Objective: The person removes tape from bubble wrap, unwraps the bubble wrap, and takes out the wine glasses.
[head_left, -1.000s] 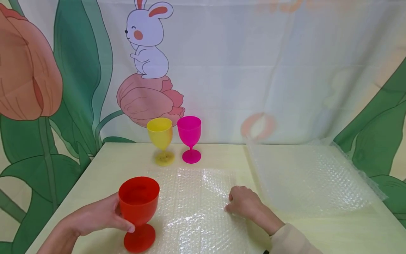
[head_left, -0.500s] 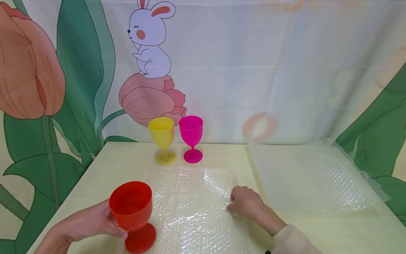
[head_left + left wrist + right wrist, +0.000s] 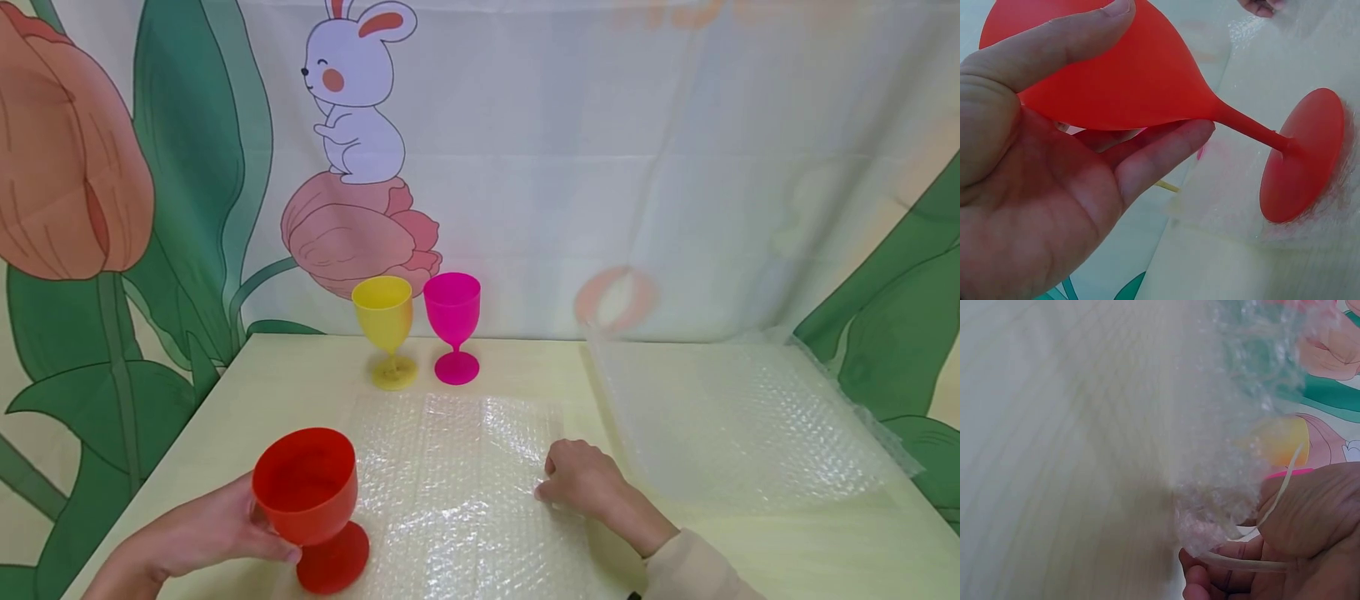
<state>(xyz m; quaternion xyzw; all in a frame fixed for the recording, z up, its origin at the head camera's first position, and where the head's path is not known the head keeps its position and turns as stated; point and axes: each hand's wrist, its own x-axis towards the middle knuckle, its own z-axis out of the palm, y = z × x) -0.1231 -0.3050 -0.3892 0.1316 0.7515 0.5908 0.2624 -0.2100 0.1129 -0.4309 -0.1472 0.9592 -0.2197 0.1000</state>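
With a tilt to the left, a red goblet (image 3: 307, 492) is held by my left hand (image 3: 206, 525). Thumb and fingers wrap its bowl in the left wrist view, where the round foot (image 3: 1304, 156) is down at the bubble wrap (image 3: 465, 500). That clear sheet lies flat in the middle of the table. At its right edge, my right hand (image 3: 581, 479) has curled fingers. In the right wrist view, the fingers (image 3: 1197, 578) pinch the edge of the bubble wrap (image 3: 1210, 512), and a thin whitish strip (image 3: 1247, 564) runs across the palm.
Behind the sheet stand a yellow goblet (image 3: 384, 329) and a magenta goblet (image 3: 453, 325), both upright. Another bubble wrap piece (image 3: 742, 425) covers the table's back right, overhanging its edge. A printed cloth (image 3: 525, 167) hangs behind the table (image 3: 277, 383).
The red goblet has tipped to the left, its bowl shifting left and slightly down, with the left hand following. The right hand stays at the sheet's edge.
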